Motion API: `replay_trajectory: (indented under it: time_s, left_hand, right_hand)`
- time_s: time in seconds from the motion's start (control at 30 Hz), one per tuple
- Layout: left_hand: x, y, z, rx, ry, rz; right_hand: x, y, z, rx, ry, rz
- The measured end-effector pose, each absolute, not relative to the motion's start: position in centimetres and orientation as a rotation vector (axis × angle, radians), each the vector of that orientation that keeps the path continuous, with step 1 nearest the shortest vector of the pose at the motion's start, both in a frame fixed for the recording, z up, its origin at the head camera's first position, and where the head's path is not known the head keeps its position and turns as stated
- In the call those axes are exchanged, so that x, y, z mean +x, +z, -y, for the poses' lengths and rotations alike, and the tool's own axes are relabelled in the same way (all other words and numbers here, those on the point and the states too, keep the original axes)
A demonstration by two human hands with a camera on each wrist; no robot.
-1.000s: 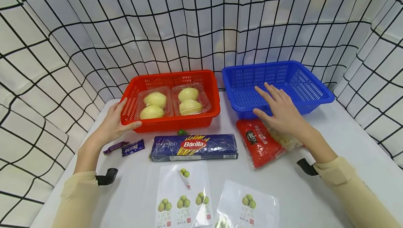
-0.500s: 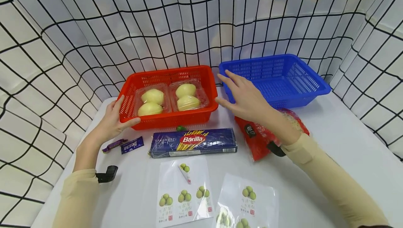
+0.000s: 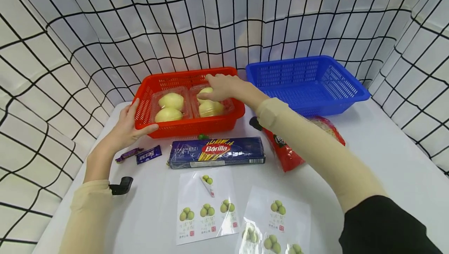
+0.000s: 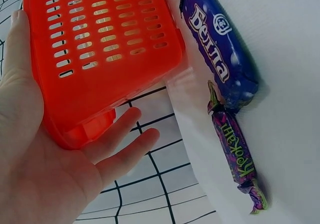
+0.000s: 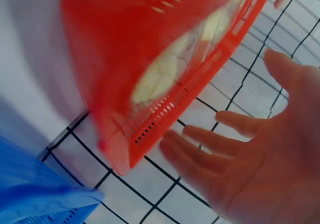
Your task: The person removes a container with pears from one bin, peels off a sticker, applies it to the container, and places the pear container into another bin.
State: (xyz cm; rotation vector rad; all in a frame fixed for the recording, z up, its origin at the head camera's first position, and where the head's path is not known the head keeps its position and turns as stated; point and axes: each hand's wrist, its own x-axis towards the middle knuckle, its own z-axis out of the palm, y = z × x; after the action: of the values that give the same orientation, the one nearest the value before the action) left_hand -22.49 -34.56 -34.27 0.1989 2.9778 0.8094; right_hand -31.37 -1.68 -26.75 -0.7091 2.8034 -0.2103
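A red basket (image 3: 189, 127) at the back left holds two clear plastic boxes with pale yellow round fruits (image 3: 170, 102). My left hand (image 3: 124, 129) rests against the basket's left end, thumb on the front rim. In the left wrist view, two of its fingers (image 4: 131, 151) extend straight out beyond the basket's corner. My right hand (image 3: 224, 87) hovers over the right box (image 3: 228, 105) and partly hides its fruit. Its fingers are spread with nothing between them, as the right wrist view also shows.
A blue basket (image 3: 308, 107) stands at the back right, with red-and-clear food packets (image 3: 285, 156) before it. Across the middle lie a Barilla spaghetti pack (image 3: 215, 153) and two wrapped candies (image 3: 149, 154). Printed plastic bags (image 3: 207, 211) lie in front. Black netting encloses the table.
My right hand has swept left from the blue basket to above the red basket's right box. The left hand stays at the red basket's left end.
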Motion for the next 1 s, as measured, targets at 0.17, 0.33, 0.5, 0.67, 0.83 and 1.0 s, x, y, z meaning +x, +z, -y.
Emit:
replay_trajectory:
  time_s: [0.17, 0.33, 0.5, 0.67, 0.83, 1.0]
  left_hand:
    - [-22.6, -33.9, 34.6, 0.189, 0.829, -2.973]
    - [-22.4, -34.0, 34.3, 0.181, 0.824, -2.953]
    - [-22.6, -34.1, 34.0, 0.188, 0.820, -2.959]
    - [-22.5, -34.0, 34.1, 0.182, 0.821, -2.956]
    - [-22.4, -33.9, 34.1, 0.170, 0.820, -2.950]
    - [-22.4, -34.1, 34.0, 0.174, 0.823, -2.957]
  right_hand:
    - [-32.7, -26.0, 3.9, -0.544, -0.116, -2.702]
    - [-32.7, -26.5, 5.5, -0.354, -0.194, -2.609]
    - [-32.0, -27.0, 6.5, -0.191, -0.213, -2.646]
    - [-31.3, -27.6, 6.8, -0.048, -0.293, -2.669]
    - [-31.5, -27.4, 6.6, -0.014, -0.398, -2.623]
    - [-32.0, -27.3, 7.2, -0.009, -0.297, -2.603]
